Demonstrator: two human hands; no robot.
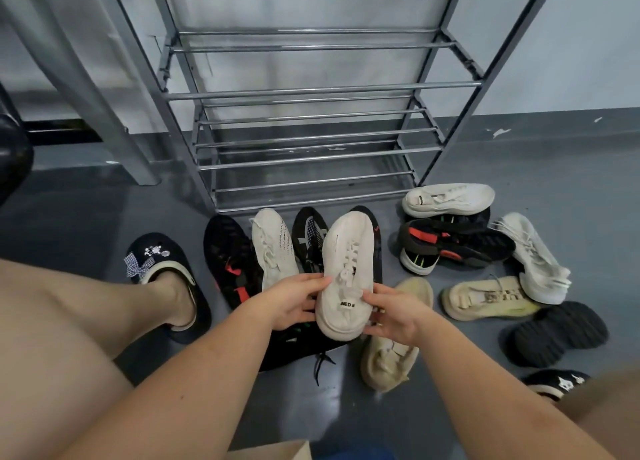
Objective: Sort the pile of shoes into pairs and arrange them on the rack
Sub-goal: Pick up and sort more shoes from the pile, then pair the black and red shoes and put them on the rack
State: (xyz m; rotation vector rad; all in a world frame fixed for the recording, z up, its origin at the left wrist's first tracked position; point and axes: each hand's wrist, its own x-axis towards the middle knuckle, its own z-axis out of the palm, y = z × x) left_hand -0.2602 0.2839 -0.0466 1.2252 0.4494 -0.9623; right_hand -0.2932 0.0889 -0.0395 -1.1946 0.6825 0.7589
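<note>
A white lace-up sneaker [346, 272] is held above the floor, toe pointing at the rack. My left hand [291, 303] grips its left side near the heel and my right hand [391, 314] grips its right side. A matching white sneaker [446, 199] lies on its side at the right, on top of a black and red shoe [450, 244]. On the floor under my hands lie a black and red shoe [228, 258], a cream knit shoe [273, 248] and a black patterned shoe [308, 237]. The metal shoe rack [311, 92] stands behind with bare rails.
More shoes lie at the right: a white sneaker [536, 262], two cream shoes [485, 300] [391, 352] and a black chunky shoe [561, 331]. My feet wear black slippers [162, 262] [557, 383]. A grey post [86, 88] stands left of the rack.
</note>
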